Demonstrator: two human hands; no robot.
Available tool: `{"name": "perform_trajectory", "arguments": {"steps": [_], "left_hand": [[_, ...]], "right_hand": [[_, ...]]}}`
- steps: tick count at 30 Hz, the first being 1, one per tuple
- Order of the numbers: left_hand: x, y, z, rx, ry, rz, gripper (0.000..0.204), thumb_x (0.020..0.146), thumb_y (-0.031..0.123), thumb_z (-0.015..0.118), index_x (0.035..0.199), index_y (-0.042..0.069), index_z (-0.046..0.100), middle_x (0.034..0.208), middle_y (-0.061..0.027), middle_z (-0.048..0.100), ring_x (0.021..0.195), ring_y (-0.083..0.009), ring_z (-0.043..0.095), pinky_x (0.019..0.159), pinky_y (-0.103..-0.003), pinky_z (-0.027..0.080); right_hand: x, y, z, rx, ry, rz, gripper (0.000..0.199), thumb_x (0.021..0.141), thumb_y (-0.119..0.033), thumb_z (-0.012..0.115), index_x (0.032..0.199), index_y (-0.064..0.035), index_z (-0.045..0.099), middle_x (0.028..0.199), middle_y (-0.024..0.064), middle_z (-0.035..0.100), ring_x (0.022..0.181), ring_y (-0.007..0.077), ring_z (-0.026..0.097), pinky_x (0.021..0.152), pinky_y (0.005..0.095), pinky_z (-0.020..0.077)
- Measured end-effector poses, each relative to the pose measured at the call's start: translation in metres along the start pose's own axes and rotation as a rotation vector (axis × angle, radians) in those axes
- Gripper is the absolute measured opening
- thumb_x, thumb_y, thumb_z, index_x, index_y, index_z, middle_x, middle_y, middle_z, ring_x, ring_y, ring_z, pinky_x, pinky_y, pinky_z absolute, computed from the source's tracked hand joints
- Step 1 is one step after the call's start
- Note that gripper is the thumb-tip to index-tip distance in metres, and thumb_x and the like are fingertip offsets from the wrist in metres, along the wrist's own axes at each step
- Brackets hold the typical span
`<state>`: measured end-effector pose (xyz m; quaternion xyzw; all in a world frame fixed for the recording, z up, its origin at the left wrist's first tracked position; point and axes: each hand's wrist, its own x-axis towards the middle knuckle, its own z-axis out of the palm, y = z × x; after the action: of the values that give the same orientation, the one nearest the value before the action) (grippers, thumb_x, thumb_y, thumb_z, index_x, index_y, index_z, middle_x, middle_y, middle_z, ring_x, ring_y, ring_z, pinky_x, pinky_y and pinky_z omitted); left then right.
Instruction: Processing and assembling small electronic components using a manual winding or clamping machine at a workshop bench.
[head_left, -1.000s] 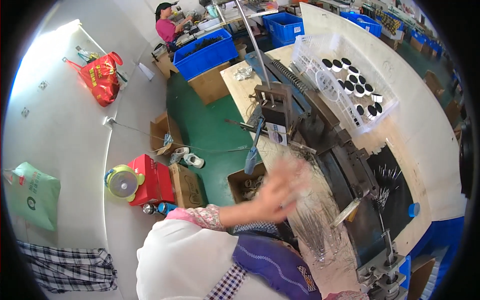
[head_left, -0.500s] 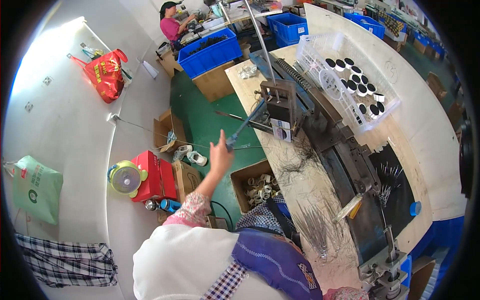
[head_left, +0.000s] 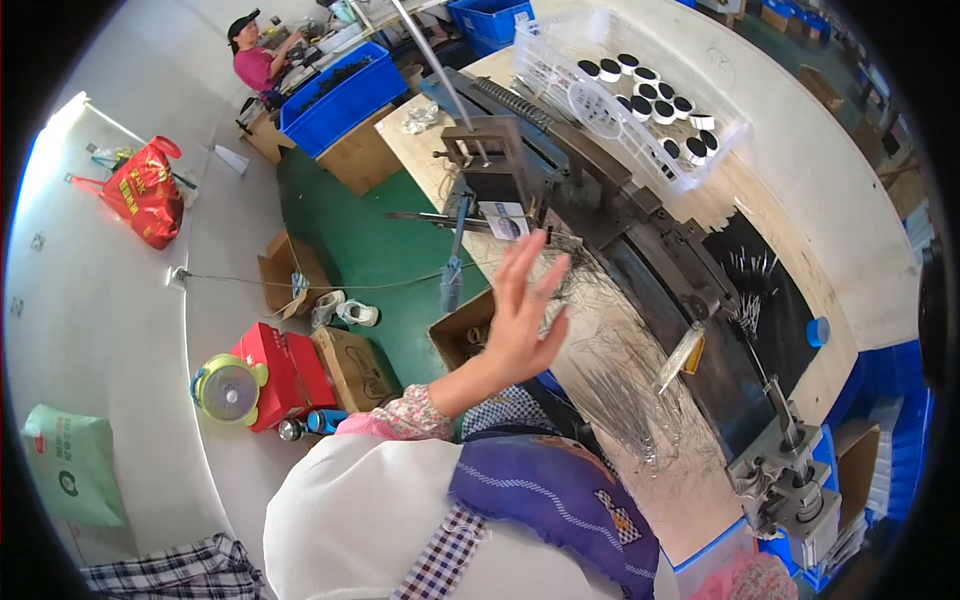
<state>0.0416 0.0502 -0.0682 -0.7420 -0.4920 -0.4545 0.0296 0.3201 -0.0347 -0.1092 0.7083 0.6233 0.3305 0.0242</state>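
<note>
My left hand (head_left: pixel 520 325) hovers over the near left part of the workbench, its fingers spread and nothing in them. Behind it hangs the press lever, its grip wrapped in blue (head_left: pixel 452 285), apart from my fingers. Above my fingertips stands a dark metal press frame (head_left: pixel 495 165) with a printed card (head_left: pixel 506 221) on its front. Thin metal wires (head_left: pixel 610 395) lie scattered on the wooden bench (head_left: pixel 690 520) to the right of my hand. Of my right arm only the pink floral sleeve (head_left: pixel 755 580) shows at the lower edge; the hand is hidden.
A long dark metal machine (head_left: pixel 640 270) runs along the bench. Behind it sits a clear plastic basket (head_left: pixel 735 135) of white, black-topped rolls. Cardboard boxes (head_left: pixel 350 370) and shoes (head_left: pixel 357 312) stand on the green floor. A co-worker (head_left: pixel 258 62) sits at the far left, near a blue bin (head_left: pixel 345 100).
My left hand has let go of the blue-wrapped lever grip and moved right, over the bench, with its fingers spreading. The lever now hangs more upright. The view has shifted to the right.
</note>
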Motion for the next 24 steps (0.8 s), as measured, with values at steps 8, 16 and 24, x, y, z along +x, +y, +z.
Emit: {"name": "perform_trajectory", "arguments": {"steps": [8,16,24], "left_hand": [[0.004,0.018,0.008,-0.183,-0.042,0.058,0.052,0.075,-0.004,0.062,0.126,0.002,0.055,0.144,-0.0223,0.035,0.134,-0.0398,0.031,0.109,-0.048,0.025],[-0.001,0.024,0.005,-0.244,-0.043,0.066,0.054,0.072,-0.005,0.062,0.125,0.004,0.057,0.143,-0.0203,0.038,0.131,-0.0381,0.036,0.107,-0.047,0.028],[-0.002,0.026,0.006,-0.204,-0.145,0.066,0.04,0.08,-0.005,0.059,0.12,-0.001,0.059,0.139,-0.0198,0.041,0.129,-0.0346,0.04,0.106,-0.043,0.035]], "right_hand": [[0.015,-0.036,0.007,-0.27,0.045,0.009,0.02,0.088,-0.007,0.054,0.102,0.0026,0.064,0.089,0.0078,0.064,0.068,0.0135,0.06,0.06,0.0266,0.0499],[0.014,-0.062,0.01,-0.574,0.034,0.022,0.019,0.088,-0.007,0.054,0.101,0.0026,0.065,0.088,0.0078,0.064,0.069,0.0132,0.06,0.06,0.0262,0.05],[-0.066,-0.017,0.02,-1.06,-0.243,-0.065,0.018,0.088,-0.006,0.054,0.099,0.0026,0.066,0.087,0.0078,0.065,0.069,0.0129,0.06,0.06,0.0257,0.0501]]}}
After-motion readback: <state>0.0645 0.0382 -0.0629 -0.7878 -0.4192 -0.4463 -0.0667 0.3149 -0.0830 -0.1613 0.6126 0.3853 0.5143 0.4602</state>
